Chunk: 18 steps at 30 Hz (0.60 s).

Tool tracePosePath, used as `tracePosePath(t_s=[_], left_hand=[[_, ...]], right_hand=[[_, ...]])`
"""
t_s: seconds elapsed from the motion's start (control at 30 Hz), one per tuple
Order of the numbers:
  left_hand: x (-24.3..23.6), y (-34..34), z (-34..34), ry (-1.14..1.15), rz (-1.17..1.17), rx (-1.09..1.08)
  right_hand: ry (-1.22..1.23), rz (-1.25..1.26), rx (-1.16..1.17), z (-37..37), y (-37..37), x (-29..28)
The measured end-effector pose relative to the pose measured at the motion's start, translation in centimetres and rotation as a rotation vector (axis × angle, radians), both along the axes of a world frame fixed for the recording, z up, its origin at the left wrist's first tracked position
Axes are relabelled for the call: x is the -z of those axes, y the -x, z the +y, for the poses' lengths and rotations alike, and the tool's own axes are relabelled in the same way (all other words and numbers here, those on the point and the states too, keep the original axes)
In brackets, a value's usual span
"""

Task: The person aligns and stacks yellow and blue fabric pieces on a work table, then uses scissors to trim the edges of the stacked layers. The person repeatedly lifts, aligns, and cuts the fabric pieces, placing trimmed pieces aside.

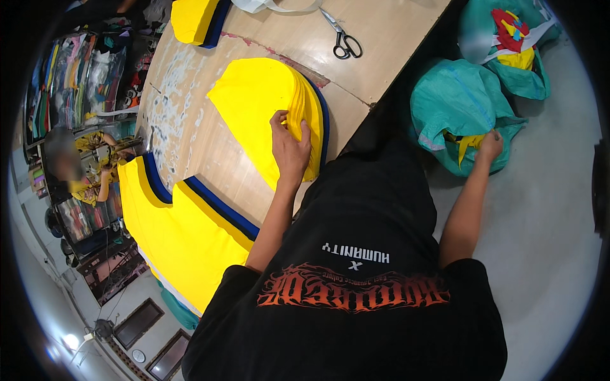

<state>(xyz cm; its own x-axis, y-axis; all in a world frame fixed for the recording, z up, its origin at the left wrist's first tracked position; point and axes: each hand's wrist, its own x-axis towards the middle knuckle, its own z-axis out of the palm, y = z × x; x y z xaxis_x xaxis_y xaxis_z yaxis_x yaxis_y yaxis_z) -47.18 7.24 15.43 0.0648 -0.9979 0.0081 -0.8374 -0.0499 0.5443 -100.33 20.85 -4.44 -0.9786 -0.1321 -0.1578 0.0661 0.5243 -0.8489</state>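
Observation:
A thick stack of yellow cut fabric pieces (248, 95), curved along one side, lies on the table with dark blue layers showing under its right edge. My left hand (291, 149) rests over the layered edge of this stack, fingers bent and thumb apart from them. Off the table to the right, my right hand (490, 147) is at the mouth of a green woven sack (454, 101). Its fingers are closed at the end of a yellow fabric scrap (469, 147) in the sack's opening; the fingertips are partly hidden.
Black-handled scissors (346, 46) lie at the table's far right. Larger yellow and blue stacks (171, 235) cover the left side, another (190, 22) the far edge. A second green sack (530, 79) holds coloured scraps. A person (89, 165) sits at the left, near shelves of fabric.

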Motion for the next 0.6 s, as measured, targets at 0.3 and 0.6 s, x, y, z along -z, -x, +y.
tracePosePath(t_s=[0.3, 0.6], left_hand=[[3.3, -0.5, -0.6, 0.276, -0.3, 0.208], [1.9, -0.3, 0.4, 0.034, 0.143, 0.012]], right_hand=[[0.123, 0.177, -0.961, -11.8, -24.3, -15.1], [0.046, -0.237, -1.513, -16.6, -33.5, -18.7]])
